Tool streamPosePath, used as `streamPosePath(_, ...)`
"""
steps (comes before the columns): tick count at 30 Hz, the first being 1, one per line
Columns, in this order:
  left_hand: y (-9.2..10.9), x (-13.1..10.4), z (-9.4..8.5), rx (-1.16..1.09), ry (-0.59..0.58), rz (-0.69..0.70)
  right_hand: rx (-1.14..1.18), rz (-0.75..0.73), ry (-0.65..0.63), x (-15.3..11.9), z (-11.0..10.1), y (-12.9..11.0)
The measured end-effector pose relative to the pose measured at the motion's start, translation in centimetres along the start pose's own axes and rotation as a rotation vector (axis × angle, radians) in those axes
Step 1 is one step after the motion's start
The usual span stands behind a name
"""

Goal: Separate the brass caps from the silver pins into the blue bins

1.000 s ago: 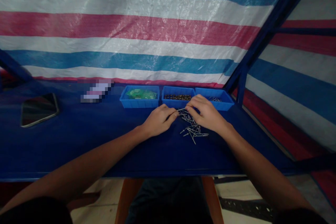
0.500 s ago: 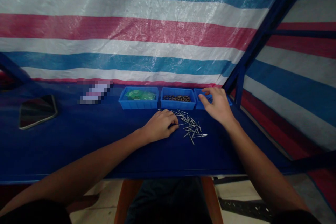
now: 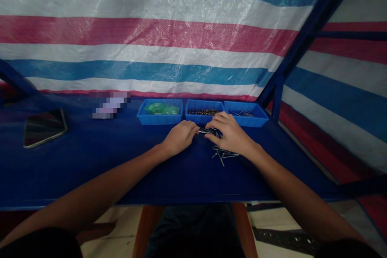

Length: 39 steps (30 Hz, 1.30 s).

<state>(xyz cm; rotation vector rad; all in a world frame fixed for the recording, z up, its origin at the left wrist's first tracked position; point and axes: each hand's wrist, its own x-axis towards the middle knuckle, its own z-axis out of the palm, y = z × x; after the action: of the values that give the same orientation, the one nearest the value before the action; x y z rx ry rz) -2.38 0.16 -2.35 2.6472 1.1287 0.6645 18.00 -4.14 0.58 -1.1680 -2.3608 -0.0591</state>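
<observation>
Low over the blue table, my left hand (image 3: 180, 138) is closed in a pinch, a thin silvery metal pin (image 3: 200, 131) showing at its fingertips. Facing it from the right, my right hand (image 3: 227, 132) curves over the loose pile, thumb and fingers apart. Part of the pile is hidden under that hand. More loose metal pins (image 3: 223, 155) lie crossed on the table just in front of it. Behind the hands stands a blue tray of small brownish metal pieces (image 3: 203, 112). Beside it, the right-hand blue tray (image 3: 250, 121) holds more thin pins.
A blue tray (image 3: 160, 119) with green plastic bags stands at the left of the row. Farther left lie a phone (image 3: 45, 128) and a blurred-out pale item (image 3: 110, 105). Striped sheeting (image 3: 151, 32) hangs behind the table, and a blue metal frame post (image 3: 276, 96) rises at right.
My right hand has come from the right-hand tray down and left onto the pile. My left hand has shifted slightly up and left, so both hands are now close together.
</observation>
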Motion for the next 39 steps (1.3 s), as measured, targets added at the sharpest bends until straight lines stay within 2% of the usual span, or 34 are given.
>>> streamPosePath(6, 0.1, -0.1, 0.1, -0.141, 0.025, 0.018, -0.017, 0.013, 0.0, 0.2, 0.1, -0.2)
streamPosePath(13, 0.6, -0.4, -0.1, -0.18, 0.049, 0.093, -0.054, 0.085, 0.043, 0.3, 0.3, 0.2)
streamPosePath(21, 0.6, -0.5, -0.5, -0.157, 0.07, 0.095, 0.077, -0.009, 0.06, 0.2, 0.0, 0.2)
streamPosePath(25, 0.6, -0.6, -0.4, -0.142, 0.064, 0.094, 0.081, -0.031, 0.14, 0.2, -1.1, 0.4)
streamPosePath(28, 0.5, -0.6, -0.4, -0.1, 0.054, 0.099, 0.027, 0.087, 0.328, -0.2, -2.4, 2.3)
streamPosePath(32, 0.5, -0.6, -0.4, 0.031, -0.083, 0.142, -0.21, 0.45, 0.578, -1.8, -4.2, 7.2)
streamPosePath(35, 0.7, -0.8, -0.4, 0.1, -0.148, 0.18, -0.288, 0.642, 0.627, -2.9, -4.8, 10.3)
streamPosePath(37, 0.9, -0.8, -0.5, 0.134, -0.15, 0.186, -0.286, 0.671, 0.624, -3.2, -4.7, 11.1)
streamPosePath(39, 1.1, -0.8, -0.7, 0.165, -0.141, 0.163, -0.269, 0.647, 0.607, -3.0, -4.2, 10.7)
